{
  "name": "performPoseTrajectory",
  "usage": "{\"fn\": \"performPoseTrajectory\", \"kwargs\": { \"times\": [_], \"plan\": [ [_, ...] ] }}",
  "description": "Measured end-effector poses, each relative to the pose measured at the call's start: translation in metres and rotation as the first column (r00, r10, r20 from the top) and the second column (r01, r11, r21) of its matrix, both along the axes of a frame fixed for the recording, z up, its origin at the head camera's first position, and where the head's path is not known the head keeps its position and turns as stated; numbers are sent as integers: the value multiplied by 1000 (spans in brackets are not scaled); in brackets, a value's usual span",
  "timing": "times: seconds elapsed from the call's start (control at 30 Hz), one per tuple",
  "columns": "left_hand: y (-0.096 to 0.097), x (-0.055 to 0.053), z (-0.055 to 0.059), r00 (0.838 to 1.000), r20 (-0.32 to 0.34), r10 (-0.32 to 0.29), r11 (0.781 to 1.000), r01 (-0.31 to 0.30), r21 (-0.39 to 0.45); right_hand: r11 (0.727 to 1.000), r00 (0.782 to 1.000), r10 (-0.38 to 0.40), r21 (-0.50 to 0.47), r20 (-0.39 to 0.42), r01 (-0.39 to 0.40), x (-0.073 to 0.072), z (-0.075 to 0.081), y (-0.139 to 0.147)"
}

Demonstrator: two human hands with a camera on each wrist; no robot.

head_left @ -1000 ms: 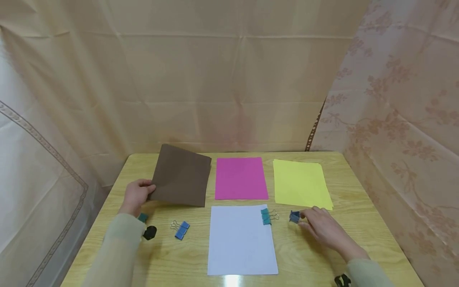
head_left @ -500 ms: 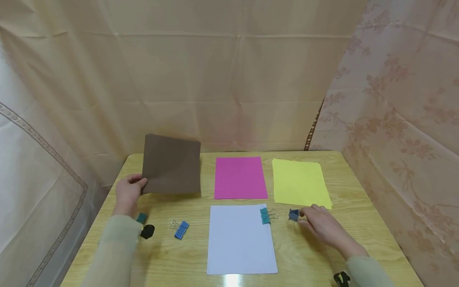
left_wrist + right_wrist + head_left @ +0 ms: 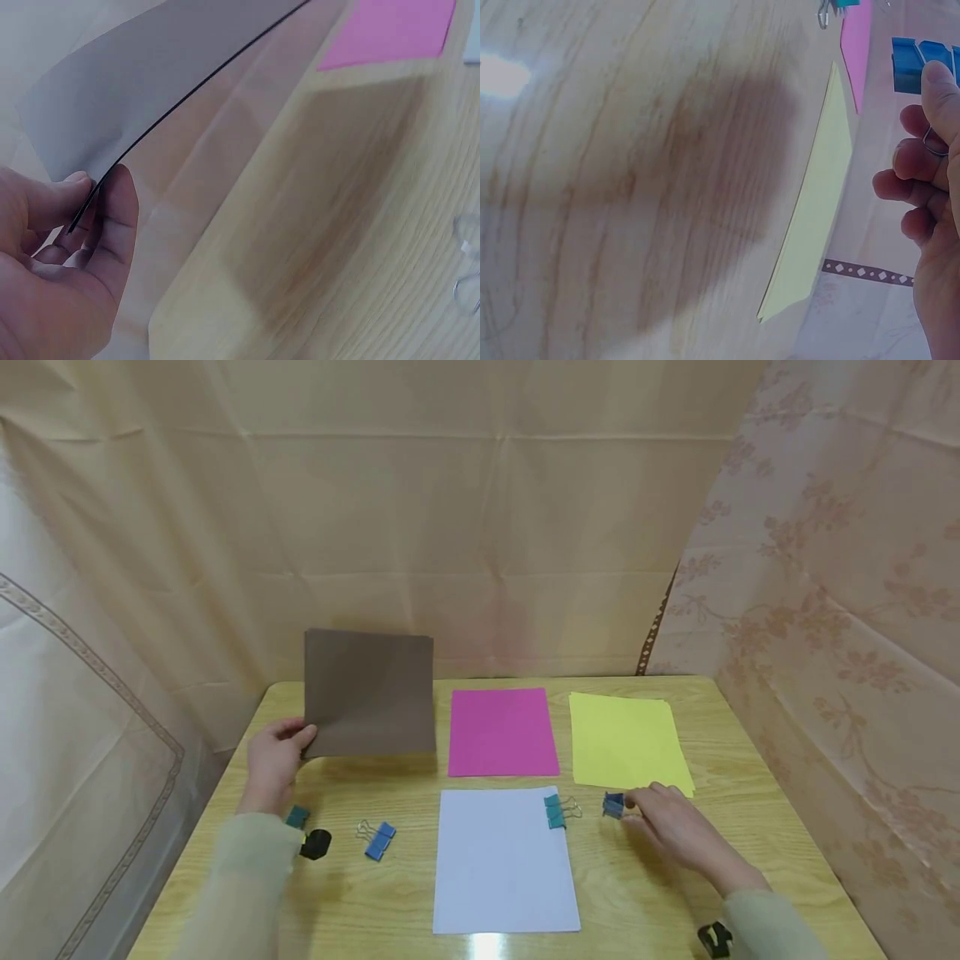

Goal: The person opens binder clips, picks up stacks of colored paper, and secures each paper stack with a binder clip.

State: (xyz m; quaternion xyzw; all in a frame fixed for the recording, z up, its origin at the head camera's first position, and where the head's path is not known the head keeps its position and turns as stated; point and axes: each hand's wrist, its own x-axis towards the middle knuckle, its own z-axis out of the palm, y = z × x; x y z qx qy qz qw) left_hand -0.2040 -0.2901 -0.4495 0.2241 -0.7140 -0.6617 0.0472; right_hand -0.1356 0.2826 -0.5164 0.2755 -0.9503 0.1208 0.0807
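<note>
My left hand [image 3: 273, 760] pinches a stack of dark brown paper [image 3: 370, 695] by its lower left corner. The stack is lifted off the table and tilted up, and the left wrist view shows its thin dark edge between thumb and fingers. Over at the right, my right hand [image 3: 678, 827] holds a blue binder clip [image 3: 613, 805] by its wire handles, in front of the yellow paper [image 3: 632, 742]. In the right wrist view the thumb lies on the clip [image 3: 909, 66]. White paper [image 3: 504, 868] lies between the hands with a teal binder clip [image 3: 555, 811] on its upper right edge.
Magenta paper [image 3: 503, 732] lies at the back middle of the wooden table [image 3: 375, 910]. Another blue binder clip [image 3: 381, 841] rests left of the white paper. A teal clip [image 3: 297, 816] is partly hidden by the left wrist. Curtains [image 3: 480, 527] hang behind the table.
My left hand has moved back and slightly left, raising the brown paper and tilting it more upright. The right hand with the blue clip has barely shifted.
</note>
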Motion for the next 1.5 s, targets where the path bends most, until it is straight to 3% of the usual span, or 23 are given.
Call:
{"fn": "performPoseTrajectory", "kwargs": {
  "times": [0.17,0.43,0.73,1.0,1.5],
  "plan": [
    [11,2,-1,999,-26,-31,997,33,64,1000,1000,9,-4,-6,-9,-3,4,-2],
    [34,6,-4,996,-60,-69,994,73,76,1000,1000,1,-6,7,-1,-9,10,-6],
    [57,9,-9,991,-29,-134,989,136,58,999,999,36,-7,-21,-37,-15,14,-10],
    [76,14,-19,986,-37,-162,981,165,101,999,999,43,-7,-1,-43,-22,21,-15],
    [104,23,-37,982,-11,-186,982,186,15,996,997,69,-52,18,-68,-39,37,-32]
  ]
}}
